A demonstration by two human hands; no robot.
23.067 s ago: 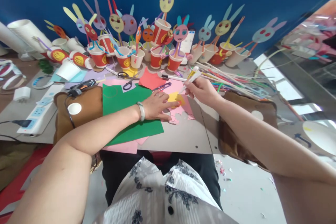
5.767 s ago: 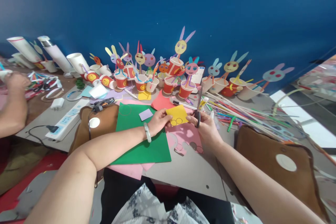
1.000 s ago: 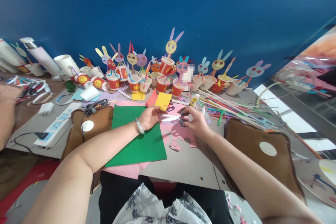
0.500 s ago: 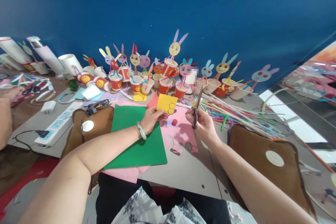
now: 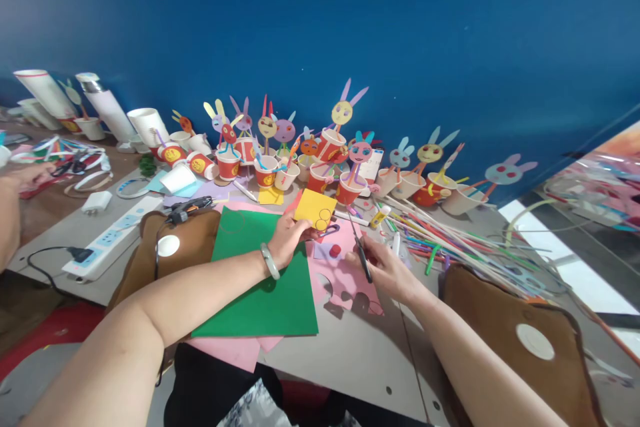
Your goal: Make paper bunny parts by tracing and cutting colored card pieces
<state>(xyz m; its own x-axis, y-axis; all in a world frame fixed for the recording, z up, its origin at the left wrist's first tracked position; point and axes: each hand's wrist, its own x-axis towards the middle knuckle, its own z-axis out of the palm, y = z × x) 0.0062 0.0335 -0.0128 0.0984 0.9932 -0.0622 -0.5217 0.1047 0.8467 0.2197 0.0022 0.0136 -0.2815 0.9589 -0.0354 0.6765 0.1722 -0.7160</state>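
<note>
My left hand [image 5: 287, 240] pinches a yellow piece of paper [image 5: 313, 207] with small circles drawn on it. To its right, my right hand [image 5: 387, 267] grips a pair of scissors [image 5: 364, 257], whose blades point up and away from me, apart from the yellow paper. Beneath my left hand lies a large green sheet [image 5: 265, 307]. Pink paper [image 5: 345, 273] with rounded pieces cut out of it lies on the table between my hands, and a small red round object [image 5: 335, 251] rests there.
Paper cups with rabbit-faced figures [image 5: 350, 180] line the blue wall. Pipe cleaners [image 5: 450, 233] spread at the right, near a brown cushion-like item [image 5: 500, 320]. A power strip [image 5: 113, 240] lies at the left, where another person's hand [image 5: 35, 175] shows.
My right hand has lowered a little with the scissors, which tilt differently now. My left hand still holds the yellow paper, slightly turned. The whole view has shifted somewhat.
</note>
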